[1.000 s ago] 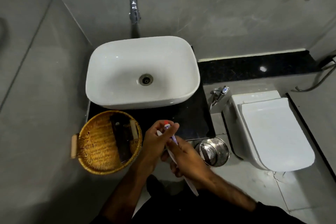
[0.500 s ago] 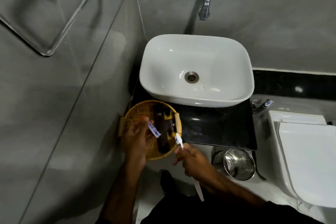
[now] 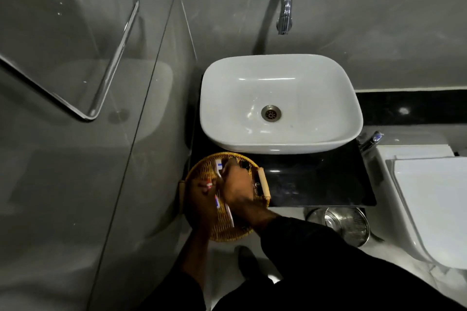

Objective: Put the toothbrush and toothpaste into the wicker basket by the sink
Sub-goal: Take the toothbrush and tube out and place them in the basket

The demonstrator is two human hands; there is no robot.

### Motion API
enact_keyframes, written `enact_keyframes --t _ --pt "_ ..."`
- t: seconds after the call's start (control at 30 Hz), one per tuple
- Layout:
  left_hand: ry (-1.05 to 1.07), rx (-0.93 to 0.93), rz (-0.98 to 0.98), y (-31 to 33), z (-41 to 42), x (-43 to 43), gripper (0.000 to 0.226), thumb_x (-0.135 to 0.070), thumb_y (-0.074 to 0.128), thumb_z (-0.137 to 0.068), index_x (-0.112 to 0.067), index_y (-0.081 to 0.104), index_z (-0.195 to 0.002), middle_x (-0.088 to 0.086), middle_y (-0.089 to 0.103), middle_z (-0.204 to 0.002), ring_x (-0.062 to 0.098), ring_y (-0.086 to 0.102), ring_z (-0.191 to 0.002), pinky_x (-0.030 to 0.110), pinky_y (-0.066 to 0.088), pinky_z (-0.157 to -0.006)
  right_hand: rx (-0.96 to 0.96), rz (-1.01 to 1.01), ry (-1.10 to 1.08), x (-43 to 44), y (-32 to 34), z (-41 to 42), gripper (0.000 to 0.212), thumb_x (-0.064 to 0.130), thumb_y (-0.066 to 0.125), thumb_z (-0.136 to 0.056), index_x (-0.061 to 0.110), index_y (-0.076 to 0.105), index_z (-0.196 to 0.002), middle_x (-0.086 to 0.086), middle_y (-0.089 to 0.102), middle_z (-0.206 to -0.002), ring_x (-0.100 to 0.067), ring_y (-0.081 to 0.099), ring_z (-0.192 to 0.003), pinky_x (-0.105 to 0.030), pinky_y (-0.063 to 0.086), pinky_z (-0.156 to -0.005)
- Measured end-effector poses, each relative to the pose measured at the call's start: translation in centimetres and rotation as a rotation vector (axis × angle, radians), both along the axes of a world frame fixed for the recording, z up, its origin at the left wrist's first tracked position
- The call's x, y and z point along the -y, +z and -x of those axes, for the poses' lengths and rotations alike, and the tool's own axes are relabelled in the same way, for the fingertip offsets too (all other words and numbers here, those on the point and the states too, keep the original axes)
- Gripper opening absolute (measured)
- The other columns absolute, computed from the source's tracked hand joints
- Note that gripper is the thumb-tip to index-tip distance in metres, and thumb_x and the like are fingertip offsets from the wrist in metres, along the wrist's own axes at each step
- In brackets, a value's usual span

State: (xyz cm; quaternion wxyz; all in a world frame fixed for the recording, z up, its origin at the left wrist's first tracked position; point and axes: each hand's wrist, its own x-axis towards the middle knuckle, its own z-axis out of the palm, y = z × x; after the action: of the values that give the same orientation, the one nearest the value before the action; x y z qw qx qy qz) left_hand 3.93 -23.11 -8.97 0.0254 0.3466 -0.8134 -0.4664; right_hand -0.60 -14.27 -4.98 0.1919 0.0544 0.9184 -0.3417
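Both hands over the wicker basket (image 3: 227, 231), which sits on the black counter (image 3: 316, 182) just in front of the white sink (image 3: 280, 103). Right hand (image 3: 237, 188) closed around the toothbrush (image 3: 219, 170), long axis running near-to-far, head end toward the sink, handle end (image 3: 230, 217) toward the person, low inside the basket. Left hand (image 3: 199, 199) curled on the toothpaste (image 3: 216, 201), mostly hidden, red cap end (image 3: 208, 184) pointing away; whether it touches the basket floor can't tell. Dark item in basket under right hand, unclear
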Motion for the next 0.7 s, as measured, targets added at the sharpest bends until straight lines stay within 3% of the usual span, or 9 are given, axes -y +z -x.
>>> enact_keyframes --t 0.13,0.2,0.37,0.7 --pt "-0.076 0.035 0.094 -0.8 -0.4 -0.2 0.034 -0.012 0.069 -0.087 0.003 0.063 -0.117 0.021 0.067 -0.118 0.036 0.062 -0.113 0.041 0.047 -0.101 0.055 -0.139 0.091 0.3 -0.6 0.8 0.025 0.015 0.076 -0.093 0.005 0.071 -0.116 -0.016 0.076 -0.116 -0.034 0.075 -0.110 -0.042 0.063 -0.090" --pt "-0.075 0.040 0.083 -1.0 -0.5 -0.2 0.035 -0.012 0.069 -0.087 0.004 0.063 -0.118 0.021 0.067 -0.120 0.037 0.062 -0.114 0.042 0.047 -0.100 0.076 -0.188 0.124 0.4 -1.0 0.7 0.026 0.018 0.077 -0.093 0.005 0.072 -0.115 -0.015 0.076 -0.115 -0.032 0.075 -0.108 -0.039 0.062 -0.088" --pt "-0.043 0.055 0.060 -0.7 -0.2 -0.2 0.037 -0.018 0.061 -0.094 0.002 0.061 -0.125 0.020 0.064 -0.128 0.037 0.059 -0.120 0.040 0.044 -0.105 0.081 -0.190 0.155 1.5 -1.9 0.4 0.020 0.013 0.059 -0.104 0.007 0.069 -0.120 -0.013 0.074 -0.119 -0.029 0.074 -0.107 -0.039 0.062 -0.091" --pt "-0.072 0.102 0.154 -0.6 -0.1 -0.3 0.037 -0.013 0.052 -0.096 0.001 0.057 -0.130 0.019 0.058 -0.136 0.034 0.054 -0.127 0.042 0.043 -0.108 0.129 -0.156 0.192 0.7 -2.4 0.8 0.026 0.011 0.057 -0.105 0.007 0.066 -0.129 -0.015 0.070 -0.129 -0.027 0.072 -0.114 -0.036 0.061 -0.095"
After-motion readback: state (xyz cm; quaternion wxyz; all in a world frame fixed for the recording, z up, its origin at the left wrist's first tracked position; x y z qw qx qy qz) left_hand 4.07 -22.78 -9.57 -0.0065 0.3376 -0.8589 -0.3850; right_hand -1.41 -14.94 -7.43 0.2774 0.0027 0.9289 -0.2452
